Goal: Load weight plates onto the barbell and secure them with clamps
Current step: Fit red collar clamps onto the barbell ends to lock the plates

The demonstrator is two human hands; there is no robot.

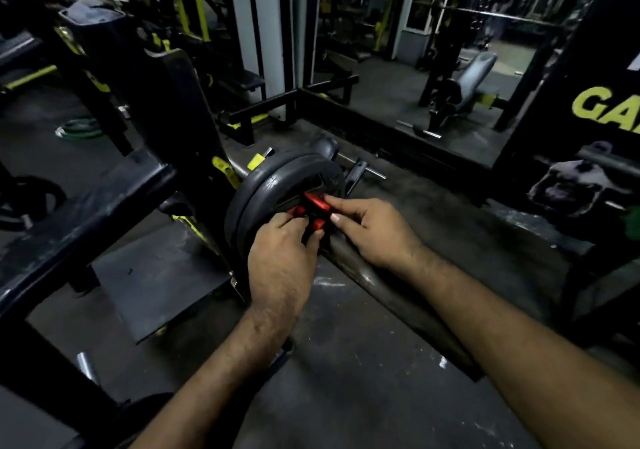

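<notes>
Two dark grey weight plates (pixel 277 185) sit side by side on the barbell sleeve (pixel 349 258), which runs toward me at centre. A red clamp (pixel 316 206) sits on the sleeve right against the outer plate. My left hand (pixel 282 261) grips the clamp's lower left side with curled fingers. My right hand (pixel 367 229) pinches the clamp's upper lever between thumb and forefinger. Part of the clamp is hidden by my fingers.
A black rack frame (pixel 86 206) with yellow trim stands on the left, a dark platform (pixel 159 275) below it. Another bar (pixel 363 168) lies on the floor behind the plates. A bench (pixel 464 85) and a black signboard (pixel 595 109) stand at the right.
</notes>
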